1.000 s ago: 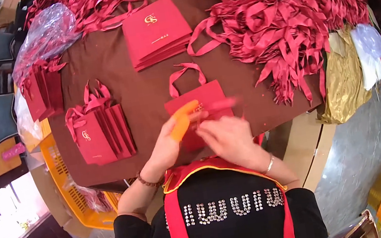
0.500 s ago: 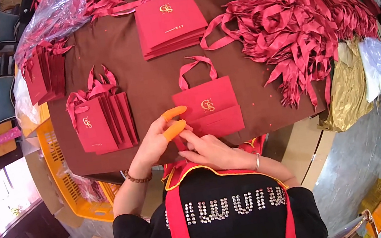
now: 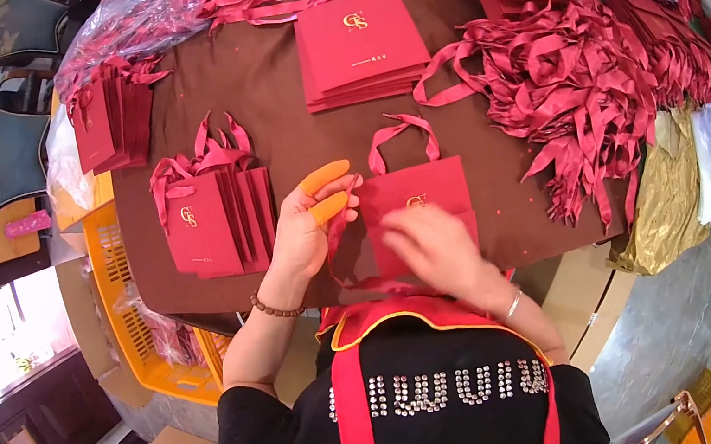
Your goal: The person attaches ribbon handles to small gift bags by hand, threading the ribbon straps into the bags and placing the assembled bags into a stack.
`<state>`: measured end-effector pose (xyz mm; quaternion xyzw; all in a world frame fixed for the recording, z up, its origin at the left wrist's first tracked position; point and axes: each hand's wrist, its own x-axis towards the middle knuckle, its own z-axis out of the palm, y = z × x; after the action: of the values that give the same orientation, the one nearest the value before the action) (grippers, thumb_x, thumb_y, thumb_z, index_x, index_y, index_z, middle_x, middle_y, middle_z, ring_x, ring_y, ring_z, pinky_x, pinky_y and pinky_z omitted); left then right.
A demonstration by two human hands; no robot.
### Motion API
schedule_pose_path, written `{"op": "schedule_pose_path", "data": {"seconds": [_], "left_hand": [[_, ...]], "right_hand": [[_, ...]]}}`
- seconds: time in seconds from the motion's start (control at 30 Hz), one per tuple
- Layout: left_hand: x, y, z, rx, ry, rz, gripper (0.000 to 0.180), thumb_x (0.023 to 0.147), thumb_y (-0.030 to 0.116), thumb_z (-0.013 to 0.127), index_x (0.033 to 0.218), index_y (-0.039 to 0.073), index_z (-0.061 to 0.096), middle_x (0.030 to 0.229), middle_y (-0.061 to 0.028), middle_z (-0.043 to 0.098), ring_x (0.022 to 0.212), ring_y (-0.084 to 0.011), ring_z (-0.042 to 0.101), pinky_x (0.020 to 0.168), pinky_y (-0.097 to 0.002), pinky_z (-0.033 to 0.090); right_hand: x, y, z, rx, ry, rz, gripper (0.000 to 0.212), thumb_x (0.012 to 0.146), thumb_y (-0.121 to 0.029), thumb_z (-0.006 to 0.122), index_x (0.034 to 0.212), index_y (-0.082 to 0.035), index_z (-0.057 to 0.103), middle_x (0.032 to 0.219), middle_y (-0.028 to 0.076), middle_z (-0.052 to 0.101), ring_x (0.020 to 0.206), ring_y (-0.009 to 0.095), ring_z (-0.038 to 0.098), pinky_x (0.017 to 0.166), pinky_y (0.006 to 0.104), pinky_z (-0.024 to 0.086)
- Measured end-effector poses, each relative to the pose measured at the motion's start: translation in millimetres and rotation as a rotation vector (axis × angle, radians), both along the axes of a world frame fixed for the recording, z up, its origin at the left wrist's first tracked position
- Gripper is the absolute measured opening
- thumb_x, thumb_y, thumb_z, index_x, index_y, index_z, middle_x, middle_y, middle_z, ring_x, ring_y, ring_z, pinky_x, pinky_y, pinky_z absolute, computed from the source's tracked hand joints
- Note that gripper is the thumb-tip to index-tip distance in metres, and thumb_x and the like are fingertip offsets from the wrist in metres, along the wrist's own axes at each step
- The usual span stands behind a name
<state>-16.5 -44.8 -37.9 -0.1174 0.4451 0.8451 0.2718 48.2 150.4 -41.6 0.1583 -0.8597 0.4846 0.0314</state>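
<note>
A red paper gift bag point(image 3: 388, 190) with a gold emblem lies flat near the table's front edge, its ribbon handle point(image 3: 401, 128) looped out beyond its top. Left of it, my left hand point(image 3: 295, 243) is closed, pinching a dark red ribbon point(image 3: 336, 233) that hangs down toward the table edge. Orange finger cots point(image 3: 325, 177) cover two of its fingers. Over the bag's lower part hovers my right hand point(image 3: 439, 245), smeared by motion, hiding part of the emblem; whether its fingers hold anything is unclear.
Standing ribbon-handled bags point(image 3: 205, 224) are to the left, with another group point(image 3: 108, 122) behind. A flat stack of bags point(image 3: 363, 42) lies beyond the work. Loose red ribbons point(image 3: 567, 83) pile up at right. An orange crate point(image 3: 119, 299) stands beside the table.
My hands have come apart: the left lifted away from the bag with the ribbon, the right moved right over the bag. The whole view has shifted slightly.
</note>
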Motion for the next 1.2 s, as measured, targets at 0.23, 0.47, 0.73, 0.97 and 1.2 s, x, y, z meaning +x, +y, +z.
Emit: {"op": "schedule_pose_path", "data": {"seconds": [0.23,0.47,0.73,0.97,1.2], "left_hand": [[-0.7,1.5,-17.1,-0.371,0.222,-0.107,0.033,0.083,-0.007,0.055,0.115,-0.001,0.058,0.094,-0.0079,0.064,0.083,-0.0126,0.059,0.076,-0.0254,0.049],[-1.7,-12.6,8.3,-0.820,0.410,-0.273,0.023,0.091,0.000,0.048,0.111,0.001,0.060,0.083,-0.0020,0.052,0.072,-0.0086,0.055,0.062,-0.0210,0.044],[14.0,0.2,9.4,-0.937,0.615,-0.405,0.022,0.084,0.004,0.062,0.106,0.002,0.064,0.079,-0.0041,0.057,0.070,-0.0107,0.051,0.062,-0.0241,0.041],[28.2,12.5,7.4,-1.084,0.888,-0.347,0.021,0.082,0.004,0.064,0.103,0.003,0.065,0.082,-0.0100,0.060,0.070,-0.0213,0.058,0.062,-0.0289,0.045],[28.7,17.3,0.9,-1.109,0.932,-0.400,0.021,0.081,0.002,0.064,0.101,0.002,0.064,0.083,-0.0119,0.062,0.071,-0.0278,0.061,0.062,-0.0317,0.048]], "right_hand": [[-40.6,13.5,-18.7,0.481,0.229,-0.138,0.035,0.075,-0.017,0.069,0.106,-0.006,0.058,0.106,0.007,0.056,0.102,0.026,0.050,0.088,0.0400,0.037],[-21.5,12.0,-23.2,0.537,0.148,-0.179,0.033,0.074,-0.026,0.069,0.100,-0.008,0.058,0.099,0.004,0.055,0.102,0.024,0.048,0.090,0.0402,0.035],[-18.0,30.5,-15.3,0.084,-0.346,0.007,0.020,0.083,-0.020,0.063,0.097,-0.005,0.061,0.064,0.009,0.057,0.059,0.024,0.054,0.063,0.0363,0.043],[-20.2,44.8,-3.8,0.003,-0.517,0.004,0.023,0.086,-0.018,0.057,0.101,-0.002,0.062,0.059,0.008,0.053,0.055,0.017,0.050,0.056,0.0322,0.039],[-17.4,46.2,-5.9,-0.066,-0.597,0.002,0.026,0.086,-0.020,0.058,0.104,-0.002,0.063,0.058,0.006,0.049,0.055,0.013,0.046,0.056,0.0308,0.038]]}}
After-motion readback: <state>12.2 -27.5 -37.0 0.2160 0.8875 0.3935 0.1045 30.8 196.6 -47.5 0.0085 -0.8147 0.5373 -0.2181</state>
